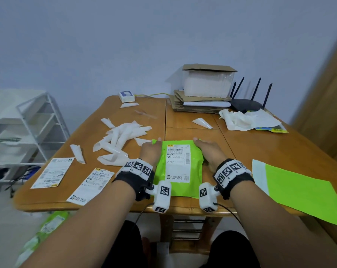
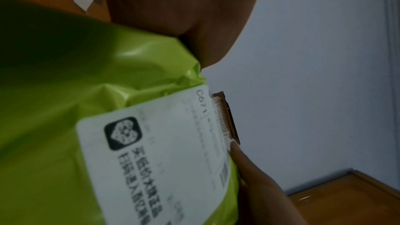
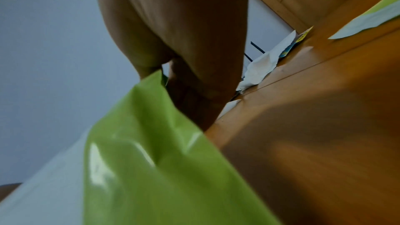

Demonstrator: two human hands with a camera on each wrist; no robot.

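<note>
Reaching forward with 2 bare forearms, side by side and nearly parallel, palms facing down. Wearing 1 dark band (image 1: 136, 171) with black-and-white markers on each wrist. Gripping the green parcel (image 1: 180, 188) at its far left corner with the left hand (image 1: 151, 149), with fingers curling over the far edge. Gripping its far right corner with the right hand (image 1: 209, 151), with fingers bending down along the side, tips reaching the surface below.

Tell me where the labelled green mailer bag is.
Head view: green mailer bag at the near middle of the table, its far corners gripped by the left hand and right hand; loose shipping labels lie to its left.
</note>
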